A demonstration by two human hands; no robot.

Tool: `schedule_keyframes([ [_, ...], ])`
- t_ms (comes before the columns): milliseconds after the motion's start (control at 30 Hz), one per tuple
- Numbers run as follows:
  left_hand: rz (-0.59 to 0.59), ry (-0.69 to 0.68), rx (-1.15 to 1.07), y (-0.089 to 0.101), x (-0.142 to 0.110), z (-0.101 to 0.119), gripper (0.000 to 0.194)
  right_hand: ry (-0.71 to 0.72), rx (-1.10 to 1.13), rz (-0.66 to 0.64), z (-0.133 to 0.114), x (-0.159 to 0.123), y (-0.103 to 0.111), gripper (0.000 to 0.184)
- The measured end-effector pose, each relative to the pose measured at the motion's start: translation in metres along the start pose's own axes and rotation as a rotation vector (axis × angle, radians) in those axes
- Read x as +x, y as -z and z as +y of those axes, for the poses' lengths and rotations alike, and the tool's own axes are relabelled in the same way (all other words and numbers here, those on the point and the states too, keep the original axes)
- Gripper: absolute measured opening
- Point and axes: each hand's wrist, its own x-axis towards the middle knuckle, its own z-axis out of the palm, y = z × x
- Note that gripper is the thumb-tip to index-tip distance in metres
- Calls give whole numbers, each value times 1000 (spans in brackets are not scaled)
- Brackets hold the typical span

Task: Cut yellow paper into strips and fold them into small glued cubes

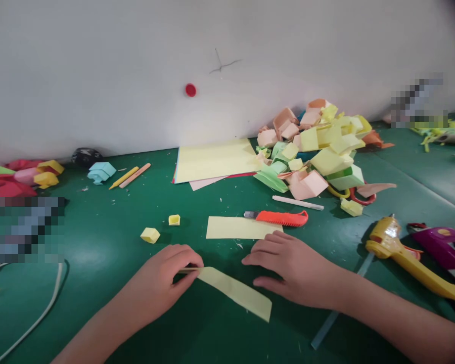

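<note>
My left hand (174, 278) pinches one end of a pale yellow paper strip (237, 292) between thumb and fingers. The strip bends at that end and slants down to the right, its far end loose. My right hand (284, 263) hovers over the green table with fingers spread and nothing in it, apart from the held strip. Just beyond its fingertips lies a second pale yellow strip (227, 227), with an orange utility knife (282, 218) across its upper right part. Two small folded yellow paper boxes (150, 235) sit beyond my left hand.
A heap of folded paper pieces (337, 146) stands at the back right, near a white pen (298, 203). Paper sheets (216, 159) lie against the wall. At right is a yellow glue gun (413, 263) with a glue stick. A white cable (53, 298) curves at left.
</note>
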Motion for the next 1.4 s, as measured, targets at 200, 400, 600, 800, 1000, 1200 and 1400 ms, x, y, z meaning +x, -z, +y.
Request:
schedule_keyframes([
  [200, 89, 124, -211, -5, 7, 1, 19, -45, 115, 23, 4, 2, -1, 19],
  [400, 214, 226, -487, -13, 11, 6, 26, -145, 349, -10, -11, 4, 2, 24],
  [600, 374, 254, -448, -20, 22, 15, 23, -233, 514, -54, -17, 8, 0, 23],
  [800, 471, 32, -270, -23, 40, 33, 10, -303, 633, -49, -21, 9, -4, 71],
  [1000, 422, -139, -358, -37, 52, 47, 15, -354, 759, 55, -14, 9, -15, 77],
  [1200, 391, -320, -337, -55, 46, 52, 22, -440, 1057, 186, -9, 14, -21, 70],
  [1400, 327, -447, -204, -57, 43, 48, 19, -484, 1167, 207, -8, 18, -22, 67],
])
